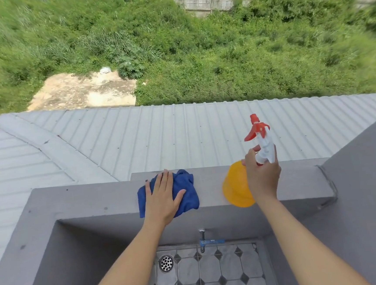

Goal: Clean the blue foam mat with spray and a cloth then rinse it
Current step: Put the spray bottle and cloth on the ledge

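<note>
Two hands work on the grey ledge (209,183). Left hand (162,197) lies flat with fingers straight on the blue cloth (187,192); right hand (261,176) curls round the neck of the spray bottle (238,185), standing on the ledge right of the cloth. Beyond the ledge the roof (136,137) falls away: a clumsy lift could knock either over. No blue foam mat is in view.

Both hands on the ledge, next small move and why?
Probably lift both items: the right hand already grips the spray bottle, while the left hand lies flat on the blue cloth and must curl to grasp it. No mat in view.
</note>
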`<state>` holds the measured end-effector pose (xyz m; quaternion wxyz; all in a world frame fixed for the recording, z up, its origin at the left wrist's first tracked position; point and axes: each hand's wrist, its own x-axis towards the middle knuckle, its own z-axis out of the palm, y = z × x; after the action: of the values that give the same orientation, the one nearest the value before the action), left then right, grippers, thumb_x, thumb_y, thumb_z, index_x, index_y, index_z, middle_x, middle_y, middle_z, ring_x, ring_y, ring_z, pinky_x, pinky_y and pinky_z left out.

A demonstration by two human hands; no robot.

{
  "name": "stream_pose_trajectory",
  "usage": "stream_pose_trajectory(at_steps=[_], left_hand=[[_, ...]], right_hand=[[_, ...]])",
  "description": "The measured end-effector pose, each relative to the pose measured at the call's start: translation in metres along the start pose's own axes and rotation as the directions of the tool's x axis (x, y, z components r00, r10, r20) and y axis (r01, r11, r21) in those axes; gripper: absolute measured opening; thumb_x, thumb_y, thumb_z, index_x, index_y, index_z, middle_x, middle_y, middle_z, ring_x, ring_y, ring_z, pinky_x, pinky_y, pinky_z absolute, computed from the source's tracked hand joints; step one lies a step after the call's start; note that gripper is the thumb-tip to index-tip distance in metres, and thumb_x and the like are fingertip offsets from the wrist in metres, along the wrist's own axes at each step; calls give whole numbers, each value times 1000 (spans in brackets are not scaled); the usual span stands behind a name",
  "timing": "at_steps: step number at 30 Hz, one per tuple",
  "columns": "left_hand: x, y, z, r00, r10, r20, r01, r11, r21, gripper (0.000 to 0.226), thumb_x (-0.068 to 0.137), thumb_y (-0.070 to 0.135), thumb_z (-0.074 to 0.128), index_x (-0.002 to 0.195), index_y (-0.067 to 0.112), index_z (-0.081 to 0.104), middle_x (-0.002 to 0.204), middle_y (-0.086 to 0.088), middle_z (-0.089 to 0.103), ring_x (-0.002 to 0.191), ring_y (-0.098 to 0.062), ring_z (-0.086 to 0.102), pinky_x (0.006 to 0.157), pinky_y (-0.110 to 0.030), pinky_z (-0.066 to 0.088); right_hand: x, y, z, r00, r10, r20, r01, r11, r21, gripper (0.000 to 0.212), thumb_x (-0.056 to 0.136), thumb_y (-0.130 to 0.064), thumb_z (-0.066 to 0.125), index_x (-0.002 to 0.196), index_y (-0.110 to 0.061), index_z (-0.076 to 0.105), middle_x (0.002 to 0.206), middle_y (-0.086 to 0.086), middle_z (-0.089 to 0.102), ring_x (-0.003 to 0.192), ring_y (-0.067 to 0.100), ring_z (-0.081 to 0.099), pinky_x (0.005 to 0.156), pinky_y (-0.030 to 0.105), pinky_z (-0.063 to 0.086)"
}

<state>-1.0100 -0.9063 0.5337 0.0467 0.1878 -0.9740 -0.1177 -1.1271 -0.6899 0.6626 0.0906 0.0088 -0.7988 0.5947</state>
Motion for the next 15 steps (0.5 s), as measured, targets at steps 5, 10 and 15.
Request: stream_pose_trajectory(at_steps=[5,10,15], left_hand=[[0,-10,-15,979,99,181,-113,991,69,93,82,77,7,152,17,4,160,3,8,147,-17,4,117,-50,-1],[0,-7,-26,961,79,264,-104,991,83,109,66,83,-13,152,16,-3,161,0,-1,147,-20,-1,117,-49,0],[-2,7,-45,970,14,241,-32,997,69,105,70,78,-5,152,12,1,161,-5,-3,147,-25,3,118,-44,7]], right_hand=[[-3,-6,-2,1000,11,-13,-11,1000,-14,9,91,-17,55,100,-15,52,75,12,65,72,26,61,52,11,41],[-10,-15,-12,994,78,73,-74,996,-51,20,94,-32,59,101,-16,49,77,4,61,76,24,59,59,28,43],[-6,-22,-26,966,136,220,-94,977,-191,40,89,-49,62,114,-25,43,104,1,56,93,21,53,72,32,41]])
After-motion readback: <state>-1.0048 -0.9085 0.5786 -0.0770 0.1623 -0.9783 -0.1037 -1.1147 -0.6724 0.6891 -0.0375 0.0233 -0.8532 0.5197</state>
